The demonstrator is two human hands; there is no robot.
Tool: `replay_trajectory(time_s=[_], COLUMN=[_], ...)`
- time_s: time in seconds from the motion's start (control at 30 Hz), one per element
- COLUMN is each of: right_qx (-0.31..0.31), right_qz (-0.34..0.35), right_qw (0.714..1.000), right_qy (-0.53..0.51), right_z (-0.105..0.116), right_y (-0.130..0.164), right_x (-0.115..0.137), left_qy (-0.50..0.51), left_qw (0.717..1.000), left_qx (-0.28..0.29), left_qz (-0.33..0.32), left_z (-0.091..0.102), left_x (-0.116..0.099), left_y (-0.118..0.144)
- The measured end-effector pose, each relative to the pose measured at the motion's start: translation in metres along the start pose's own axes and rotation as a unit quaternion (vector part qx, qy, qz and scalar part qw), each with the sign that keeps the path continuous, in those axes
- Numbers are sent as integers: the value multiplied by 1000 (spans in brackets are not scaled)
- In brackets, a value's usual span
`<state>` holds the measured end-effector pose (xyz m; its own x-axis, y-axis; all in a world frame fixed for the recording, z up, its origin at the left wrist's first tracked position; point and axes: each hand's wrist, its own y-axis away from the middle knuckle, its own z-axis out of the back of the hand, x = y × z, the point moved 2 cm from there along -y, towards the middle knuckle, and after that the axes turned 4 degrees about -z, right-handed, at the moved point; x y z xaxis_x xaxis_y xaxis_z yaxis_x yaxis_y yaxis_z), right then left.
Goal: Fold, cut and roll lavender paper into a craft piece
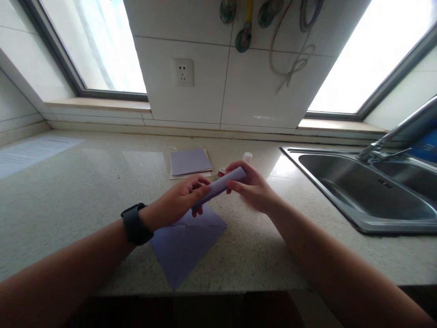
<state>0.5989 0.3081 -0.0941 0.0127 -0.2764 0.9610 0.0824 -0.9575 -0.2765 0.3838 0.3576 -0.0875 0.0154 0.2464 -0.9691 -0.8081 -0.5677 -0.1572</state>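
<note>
A narrow strip of purple paper [220,184], folded or rolled, is held at a slant above the counter. My left hand [186,196], with a dark watch on its wrist, grips the strip's lower left end between thumb and fingers. Near the upper right end, my right hand [251,186] pinches it with the thumb in front and the fingers behind. Beneath my left hand lies a creased purple sheet [187,248], its corner pointing at the counter's front edge; my left hand and wrist hide part of it.
Behind my hands lies a stack of coloured paper [191,161]. A white cylindrical item [247,157] and a small red item [221,171] are beside it. A steel sink [362,191] with a faucet [375,148] is at right, a printed sheet [34,152] at far left on the speckled counter [102,218].
</note>
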Motion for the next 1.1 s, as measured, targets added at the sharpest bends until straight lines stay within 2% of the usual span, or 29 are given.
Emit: replay_trajectory(time_s=[0.23,0.43,0.6,0.77,0.97,1.1], right_qx=[-26,-38,-28,-19,15,13], right_qz=[-41,-90,-85,-60,-91,-73], right_qw=[993,982,981,964,976,961], right_qy=[106,159,172,258,195,267], right_z=[9,14,16,17,13,14], right_y=[-4,-6,-6,-5,-3,-4], right_x=[1,-2,-2,-8,-10,-7], left_qy=[-16,-27,-37,-7,65,88], left_qw=[999,998,994,992,990,984], left_qx=[-6,-39,-78,-111,-117,-138], left_qz=[37,51,62,53,53,71], left_z=[9,16,22,23,25,29], left_x=[0,-2,-2,-1,3,6], left_y=[-1,-1,-2,-2,-2,-3])
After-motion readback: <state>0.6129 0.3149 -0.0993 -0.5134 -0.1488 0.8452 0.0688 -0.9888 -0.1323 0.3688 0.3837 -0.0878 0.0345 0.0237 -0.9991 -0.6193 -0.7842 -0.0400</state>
